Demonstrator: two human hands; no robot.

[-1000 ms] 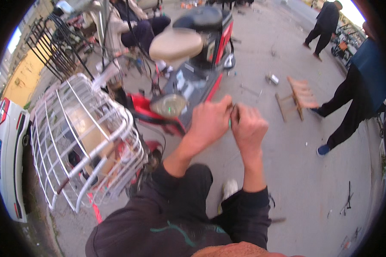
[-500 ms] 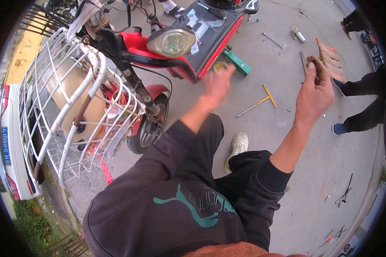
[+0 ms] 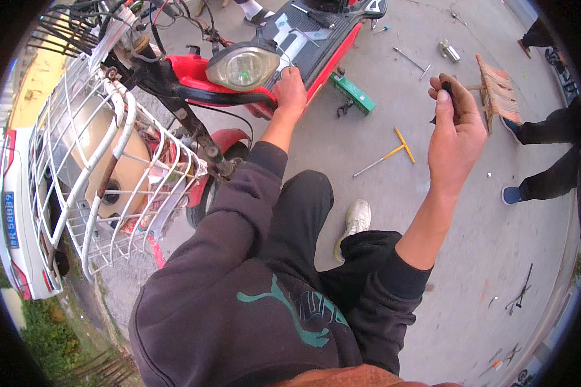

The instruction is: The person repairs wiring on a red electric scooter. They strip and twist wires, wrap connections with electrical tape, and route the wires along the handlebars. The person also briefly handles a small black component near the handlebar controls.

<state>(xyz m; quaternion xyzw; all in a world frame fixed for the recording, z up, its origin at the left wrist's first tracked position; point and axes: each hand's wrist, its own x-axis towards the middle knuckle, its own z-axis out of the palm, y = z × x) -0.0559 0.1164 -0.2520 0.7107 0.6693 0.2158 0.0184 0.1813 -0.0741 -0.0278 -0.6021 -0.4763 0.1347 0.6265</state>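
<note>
My left hand [image 3: 291,94] is closed at the front edge of the scooter's dark ribbed footboard [image 3: 315,53], right beside the headlight [image 3: 244,68]. A thin, pale, wire-like line shows just past its fingertips; whether the fingers grip it I cannot make out. Raised over the ground on the right, my right hand [image 3: 459,126] has its thumb and fingers curled round a small black piece [image 3: 447,90], mostly hidden by the fingers. Pale metal plates [image 3: 294,40] and a dark-handled tool [image 3: 314,14] lie on the footboard. The red front cover [image 3: 186,76] surrounds the headlight.
A white wire basket [image 3: 103,180] stands at left. On the ground lie a green box [image 3: 354,94], a yellow T-handle wrench [image 3: 394,153], a metal T-bar [image 3: 412,62] and a silver cylindrical part [image 3: 450,50]. A slatted stool [image 3: 499,90] and a person's legs [image 3: 549,184] are at right.
My left hand has moved left from above the green box to the footboard's front edge, beside the headlight. My right hand has shifted slightly left and its fingers have turned, showing the black piece.
</note>
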